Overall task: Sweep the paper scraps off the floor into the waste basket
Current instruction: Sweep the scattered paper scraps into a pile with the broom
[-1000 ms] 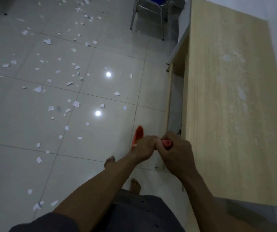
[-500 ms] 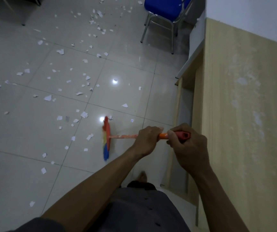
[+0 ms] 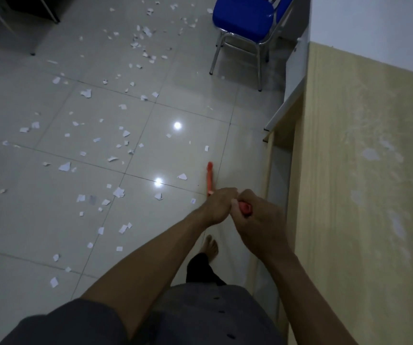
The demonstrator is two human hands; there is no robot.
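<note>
Left hand (image 3: 219, 206) and right hand (image 3: 257, 221) grip one orange plastic broom (image 3: 209, 180), centre frame. Perhaps sixty white paper scraps (image 3: 118, 192) lie left of it.

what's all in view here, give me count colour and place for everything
paper scraps: many, white, scattered over floor left and centre
broom: one, orange, beside the desk, handle held in both grips
floor: pale glossy tiles, two light reflections
chair: one, blue seat, metal legs, top centre
desk: one, light wood, right side
wall: white, top right
left grip: lower on broom handle
right grip: round handle's end
bare foot: one, below the grips
</note>
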